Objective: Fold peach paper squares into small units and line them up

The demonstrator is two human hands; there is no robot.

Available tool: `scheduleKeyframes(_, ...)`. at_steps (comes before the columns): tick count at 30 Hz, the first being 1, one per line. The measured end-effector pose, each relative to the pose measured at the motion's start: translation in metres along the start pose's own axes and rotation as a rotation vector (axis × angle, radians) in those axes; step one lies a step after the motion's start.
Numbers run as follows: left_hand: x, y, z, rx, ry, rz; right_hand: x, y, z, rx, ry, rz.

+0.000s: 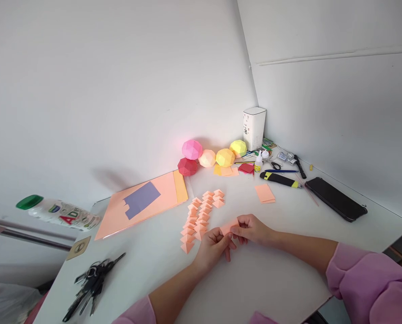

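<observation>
A small peach paper piece [228,227] is held between my two hands over the white table. My left hand [213,246] pinches its left and lower edge, thumb on top. From the right, my right hand [252,228] grips the other end between thumb and fingers. Just beyond and left of my hands, several folded peach paper pieces [205,210] with pointed tops stand in rows. A little stack of flat peach paper [264,193] lies to the right, beyond my right hand.
Faceted paper balls [225,157] line the back wall near a white box [254,128]. Peach sheets [167,198], a bottle [62,213] and keys [94,281] are left. A glue bottle [258,162], cutter [280,179] and black phone [336,198] are right.
</observation>
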State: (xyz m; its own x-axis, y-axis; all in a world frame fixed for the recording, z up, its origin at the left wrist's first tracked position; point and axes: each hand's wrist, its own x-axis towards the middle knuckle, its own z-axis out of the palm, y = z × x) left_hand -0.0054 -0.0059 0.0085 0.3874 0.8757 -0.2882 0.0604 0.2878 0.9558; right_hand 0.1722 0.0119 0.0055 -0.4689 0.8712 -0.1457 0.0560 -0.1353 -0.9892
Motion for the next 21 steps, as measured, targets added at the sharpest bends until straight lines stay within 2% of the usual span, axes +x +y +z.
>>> scheduleKeyframes(12,0.0000,-0.0015,-0.0013,0.040,-0.032,0.056,0.0020,0.0001,-0.0011,0.020,-0.045,0.018)
scheduleKeyframes(21,0.0013,-0.0037,-0.0044,0.028,-0.062,0.013,0.0003,-0.0014,-0.0033,0.000,-0.088,0.027)
